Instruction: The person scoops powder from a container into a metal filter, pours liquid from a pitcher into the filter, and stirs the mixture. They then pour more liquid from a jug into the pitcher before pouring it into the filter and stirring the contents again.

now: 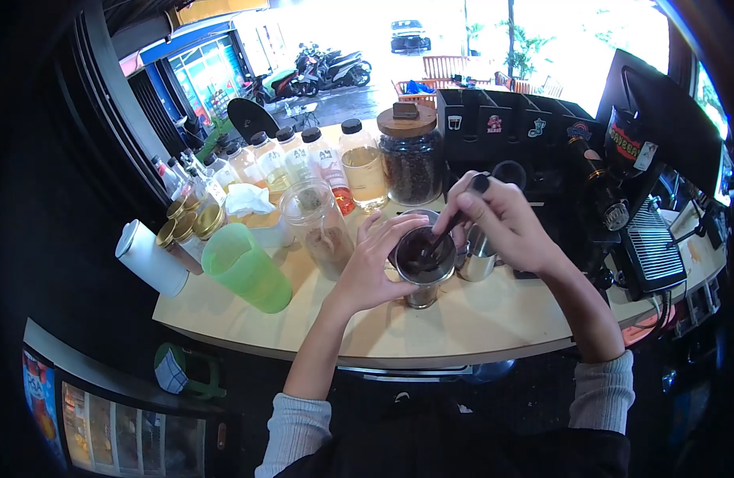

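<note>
My left hand (pixel 376 267) is wrapped round the side of a clear glass (pixel 421 298) with dark liquid in it, near the front of the counter. In my right hand (pixel 506 219) is a dark spoon (pixel 448 228), its handle pinched between thumb and fingers. The spoon slants down into the glass, its lower end in the dark liquid. Just right of the glass, below my right hand, stands a steel milk pitcher (pixel 477 264). A tall clear jar (pixel 323 239) with brownish contents is close behind my left hand.
A green tumbler (pixel 247 268) and white canister (pixel 152 259) stand at left. Behind them are gold-lidded jars (pixel 193 226), tissues (pixel 250 199) and several syrup bottles (pixel 327 163). A wooden-lidded coffee bean jar (pixel 412 167) is at the back; an espresso machine (pixel 658 247) stands right.
</note>
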Available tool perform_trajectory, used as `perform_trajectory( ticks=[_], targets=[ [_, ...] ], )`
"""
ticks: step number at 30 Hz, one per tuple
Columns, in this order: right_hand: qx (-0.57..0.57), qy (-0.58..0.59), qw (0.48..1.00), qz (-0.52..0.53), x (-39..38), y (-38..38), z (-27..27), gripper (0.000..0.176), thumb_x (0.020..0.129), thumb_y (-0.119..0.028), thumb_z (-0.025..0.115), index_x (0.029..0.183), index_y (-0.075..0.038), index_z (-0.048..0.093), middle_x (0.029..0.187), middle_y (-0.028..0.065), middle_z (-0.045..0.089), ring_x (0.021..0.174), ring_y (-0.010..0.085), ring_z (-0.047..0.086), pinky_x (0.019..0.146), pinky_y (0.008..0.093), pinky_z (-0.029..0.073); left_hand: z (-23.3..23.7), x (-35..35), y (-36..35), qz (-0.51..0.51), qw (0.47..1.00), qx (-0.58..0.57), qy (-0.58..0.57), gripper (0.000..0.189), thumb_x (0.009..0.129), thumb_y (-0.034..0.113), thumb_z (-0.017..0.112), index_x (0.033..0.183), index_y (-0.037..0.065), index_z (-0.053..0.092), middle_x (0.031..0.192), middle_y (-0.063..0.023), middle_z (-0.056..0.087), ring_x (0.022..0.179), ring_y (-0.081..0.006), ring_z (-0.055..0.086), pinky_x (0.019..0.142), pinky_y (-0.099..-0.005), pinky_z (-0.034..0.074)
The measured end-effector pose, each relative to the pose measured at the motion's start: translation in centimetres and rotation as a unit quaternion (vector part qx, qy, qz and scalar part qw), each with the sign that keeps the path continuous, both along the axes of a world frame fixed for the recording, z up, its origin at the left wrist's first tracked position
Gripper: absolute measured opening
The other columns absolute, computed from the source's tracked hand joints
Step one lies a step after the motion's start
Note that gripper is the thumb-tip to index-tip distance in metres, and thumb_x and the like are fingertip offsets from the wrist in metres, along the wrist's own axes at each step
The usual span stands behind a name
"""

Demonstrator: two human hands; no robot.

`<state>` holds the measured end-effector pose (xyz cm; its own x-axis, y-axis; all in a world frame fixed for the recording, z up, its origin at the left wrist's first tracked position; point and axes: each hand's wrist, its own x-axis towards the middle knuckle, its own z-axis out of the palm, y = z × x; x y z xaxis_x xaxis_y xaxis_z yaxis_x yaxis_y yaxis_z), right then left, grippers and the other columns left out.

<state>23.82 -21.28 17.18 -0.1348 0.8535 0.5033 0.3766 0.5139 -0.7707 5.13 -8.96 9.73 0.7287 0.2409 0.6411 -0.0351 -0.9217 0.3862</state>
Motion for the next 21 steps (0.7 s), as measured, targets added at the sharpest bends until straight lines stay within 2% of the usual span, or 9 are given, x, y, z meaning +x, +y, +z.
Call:
perform_trajectory(
  ticks=[2, 8, 10, 11, 14, 16, 20, 21],
  targets=[
    [0.019, 0.099, 0.995, -0.028, 0.2, -0.3, -0.3, 0.021, 0.101, -0.015, 0.041, 0.093, 0.0, 0.053, 0.084, 0.0074, 0.065, 0.067, 0.0078, 0.059, 0.063, 0.0233, 0.048, 0.1, -0.1, 0.0, 0.001, 1.0, -0.012, 0.001, 0.082, 0.058, 0.025, 0.083, 0.131, 0.018, 0.047, 0.131, -0.0025, 0.054, 0.124, -0.0235, 0.051, 0.112, -0.0509, 0.02],
    [0.05, 0.056, 0.996, -0.052, 0.2, -2.4, -2.3, 0.023, 0.102, -0.014, 0.033, 0.094, 0.0, 0.05, 0.086, 0.0093, 0.065, 0.069, 0.0085, 0.06, 0.065, 0.0239, 0.05, 0.1, -0.6, 0.3, 0.019, 1.0, 0.004, 0.0, 0.082, 0.058, 0.025, 0.083, 0.131, 0.018, 0.047, 0.131, -0.0029, 0.054, 0.124, -0.0237, 0.05, 0.112, -0.0511, 0.022],
    [0.025, 0.109, 0.99, -0.084, 0.7, -2.5, -2.0, 0.025, 0.103, -0.018, 0.034, 0.095, -0.001, 0.05, 0.088, 0.0102, 0.065, 0.07, 0.0095, 0.061, 0.066, 0.0243, 0.051, 0.0, -0.4, 0.3, 0.007, 1.0, 0.002, -0.004, 0.082, 0.058, 0.025, 0.083, 0.131, 0.018, 0.047, 0.131, -0.0033, 0.055, 0.124, -0.0238, 0.05, 0.112, -0.0514, 0.021],
    [0.031, 0.144, 0.987, -0.058, 0.7, -2.5, -2.2, 0.026, 0.103, -0.021, 0.034, 0.096, -0.001, 0.05, 0.09, 0.0115, 0.065, 0.072, 0.0105, 0.062, 0.068, 0.0248, 0.051, 0.1, -0.4, 0.3, 0.006, 1.0, 0.002, -0.004, 0.082, 0.058, 0.025, 0.083, 0.131, 0.018, 0.047, 0.131, -0.0033, 0.055, 0.124, -0.0238, 0.05, 0.112, -0.0514, 0.021],
    [0.017, 0.123, 0.992, 0.0, 1.0, -2.5, -2.7, 0.026, 0.103, -0.022, 0.035, 0.097, -0.002, 0.049, 0.092, 0.0127, 0.066, 0.073, 0.011, 0.062, 0.069, 0.0257, 0.052, 0.5, -0.4, 0.3, 0.007, 1.0, -0.001, -0.001, 0.082, 0.058, 0.023, 0.083, 0.131, 0.018, 0.047, 0.131, -0.0037, 0.055, 0.124, -0.024, 0.05, 0.113, -0.0514, 0.021],
    [0.001, 0.106, 0.994, -0.011, 1.4, -2.1, -2.5, 0.026, 0.103, -0.022, 0.036, 0.098, -0.002, 0.05, 0.094, 0.0133, 0.065, 0.074, 0.0112, 0.062, 0.069, 0.0263, 0.052, 0.5, -0.3, 0.2, -0.01, 1.0, -0.005, 0.003, 0.083, 0.057, 0.023, 0.082, 0.131, 0.018, 0.047, 0.131, -0.0043, 0.055, 0.124, -0.0242, 0.051, 0.113, -0.0514, 0.02],
    [0.017, 0.167, 0.986, 0.004, 1.4, -1.9, -2.2, 0.027, 0.103, -0.022, 0.038, 0.098, 0.0, 0.052, 0.094, 0.0124, 0.065, 0.075, 0.0108, 0.062, 0.068, 0.0262, 0.052, 0.6, -0.2, 0.2, -0.002, 1.0, -0.005, 0.006, 0.083, 0.057, 0.023, 0.082, 0.132, 0.018, 0.046, 0.131, -0.0043, 0.055, 0.124, -0.0243, 0.051, 0.113, -0.0517, 0.02],
    [0.007, 0.115, 0.993, 0.008, 1.3, -1.9, -2.1, 0.029, 0.103, -0.021, 0.038, 0.097, 0.001, 0.055, 0.092, 0.0112, 0.064, 0.075, 0.0107, 0.062, 0.069, 0.0259, 0.052, 0.6, -0.3, 0.3, 0.0, 1.0, -0.003, 0.008, 0.084, 0.056, 0.023, 0.082, 0.132, 0.018, 0.046, 0.131, -0.0042, 0.055, 0.124, -0.0243, 0.051, 0.113, -0.0519, 0.02]
  ],
)
